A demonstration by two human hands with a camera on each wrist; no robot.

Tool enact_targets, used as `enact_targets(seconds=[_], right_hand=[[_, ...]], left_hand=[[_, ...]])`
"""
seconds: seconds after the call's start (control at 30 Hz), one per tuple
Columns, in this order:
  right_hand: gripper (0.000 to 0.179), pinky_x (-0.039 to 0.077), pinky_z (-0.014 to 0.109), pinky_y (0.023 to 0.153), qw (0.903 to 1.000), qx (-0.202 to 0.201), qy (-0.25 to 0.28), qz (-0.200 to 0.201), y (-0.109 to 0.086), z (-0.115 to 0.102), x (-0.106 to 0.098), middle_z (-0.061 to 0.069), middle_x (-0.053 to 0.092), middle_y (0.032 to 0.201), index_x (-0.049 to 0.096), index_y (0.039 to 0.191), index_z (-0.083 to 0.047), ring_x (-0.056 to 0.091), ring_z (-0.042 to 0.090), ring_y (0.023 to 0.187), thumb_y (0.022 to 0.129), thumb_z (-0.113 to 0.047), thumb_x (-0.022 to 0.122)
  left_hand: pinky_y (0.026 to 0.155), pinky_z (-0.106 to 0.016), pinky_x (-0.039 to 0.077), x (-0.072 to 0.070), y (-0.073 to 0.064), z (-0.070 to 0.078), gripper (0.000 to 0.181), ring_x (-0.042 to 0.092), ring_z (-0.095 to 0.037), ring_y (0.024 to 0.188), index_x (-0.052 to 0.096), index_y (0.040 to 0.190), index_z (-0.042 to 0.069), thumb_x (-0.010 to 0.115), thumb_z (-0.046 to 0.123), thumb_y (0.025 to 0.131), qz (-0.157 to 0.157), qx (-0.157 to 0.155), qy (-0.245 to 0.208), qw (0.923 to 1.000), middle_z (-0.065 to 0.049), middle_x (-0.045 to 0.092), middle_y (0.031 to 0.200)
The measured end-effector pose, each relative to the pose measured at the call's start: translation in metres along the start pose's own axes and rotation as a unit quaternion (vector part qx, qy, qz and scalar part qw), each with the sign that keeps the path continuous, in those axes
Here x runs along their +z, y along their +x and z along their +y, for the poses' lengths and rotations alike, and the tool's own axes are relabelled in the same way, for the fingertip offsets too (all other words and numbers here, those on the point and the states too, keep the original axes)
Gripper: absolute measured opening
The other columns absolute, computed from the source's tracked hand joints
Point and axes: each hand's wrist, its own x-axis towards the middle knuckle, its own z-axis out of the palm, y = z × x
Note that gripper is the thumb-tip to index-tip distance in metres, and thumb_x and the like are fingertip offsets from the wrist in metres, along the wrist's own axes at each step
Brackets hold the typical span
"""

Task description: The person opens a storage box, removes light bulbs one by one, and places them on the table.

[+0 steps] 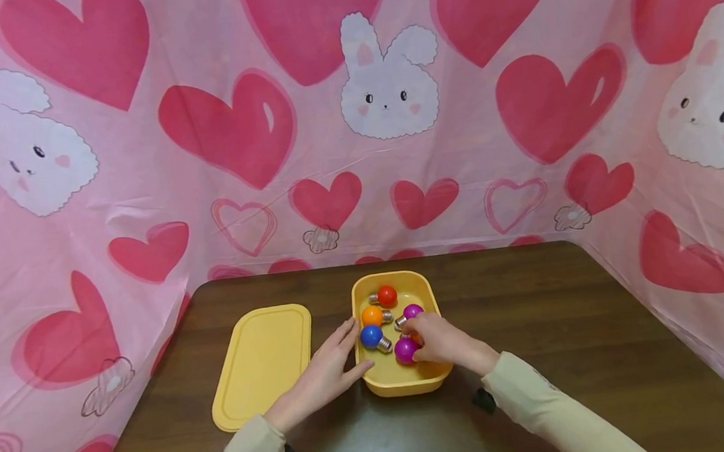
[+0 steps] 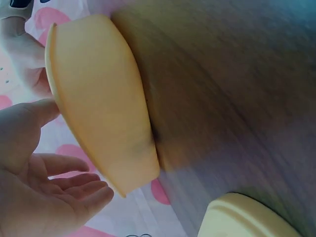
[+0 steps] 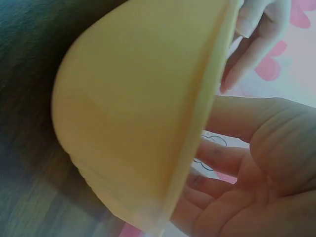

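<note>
Several coloured light bulbs lie in a yellow plastic container (image 1: 405, 389): a red bulb (image 1: 387, 295), an orange bulb (image 1: 372, 315), a blue bulb (image 1: 371, 336), a farther purple bulb (image 1: 413, 310) and a nearer purple bulb (image 1: 406, 351). My right hand (image 1: 442, 339) reaches over the right rim, thumb by the nearer purple bulb. Another orange-red bulb (image 1: 417, 337) is partly hidden under its fingers; whether they pinch it does not show. In the right wrist view the container wall (image 3: 133, 108) hides the fingertips. My left hand (image 1: 330, 368) is at the left rim, fingers loosely extended, holding nothing.
A yellow lid (image 1: 261, 366) lies flat on the dark wooden table (image 1: 519, 313), left of the container. Pink cloth (image 1: 389, 161) printed with hearts and rabbits hangs behind the table and along both sides.
</note>
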Motion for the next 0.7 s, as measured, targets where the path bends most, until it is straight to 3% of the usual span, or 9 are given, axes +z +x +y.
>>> enact_targets(seconds=[0.13,0.3,0.53,0.7], right_hand=[[0.035,0.058,0.046,0.093,0.9999,-0.004,-0.01,-0.001,-0.0001,0.0028,0.0035,0.011,0.067,0.105,0.068,0.107,-0.004,0.059,0.022,0.096,0.075,-0.003,0.083],[0.034,0.057,0.046,0.094,0.9999,-0.004,-0.01,-0.002,0.0001,0.0033,0.0056,0.01,0.066,0.105,0.068,0.105,-0.006,0.058,0.022,0.097,0.075,-0.001,0.083],[0.027,0.06,0.039,0.082,0.9992,-0.036,-0.015,-0.002,0.0031,0.0041,0.0078,0.007,0.065,0.09,0.067,0.098,-0.005,0.055,0.017,0.083,0.075,-0.002,0.083],[0.025,0.054,0.027,0.069,0.999,-0.042,-0.015,-0.003,0.0046,0.0059,0.0106,0.004,0.061,0.08,0.065,0.093,-0.006,0.051,0.014,0.073,0.078,-0.012,0.083]], left_hand=[[0.111,-0.051,0.044,0.0013,-0.0003,-0.0014,0.073,0.041,-0.037,0.145,0.045,0.147,0.001,0.07,0.041,0.091,0.004,0.006,0.024,0.9997,-0.018,0.041,0.156],[0.109,-0.05,0.046,0.0024,-0.0004,-0.0043,0.072,0.044,-0.037,0.142,0.048,0.145,-0.001,0.069,0.042,0.091,0.023,0.038,0.065,0.9969,-0.019,0.045,0.154],[0.109,-0.047,0.047,0.0019,-0.0019,-0.0065,0.072,0.045,-0.034,0.142,0.048,0.145,0.001,0.064,0.048,0.093,0.012,0.05,0.1,0.9937,-0.017,0.045,0.154],[0.109,-0.045,0.047,0.0026,-0.0022,-0.0074,0.071,0.046,-0.033,0.142,0.049,0.145,0.001,0.062,0.049,0.094,0.017,0.068,0.125,0.9897,-0.017,0.046,0.153]])
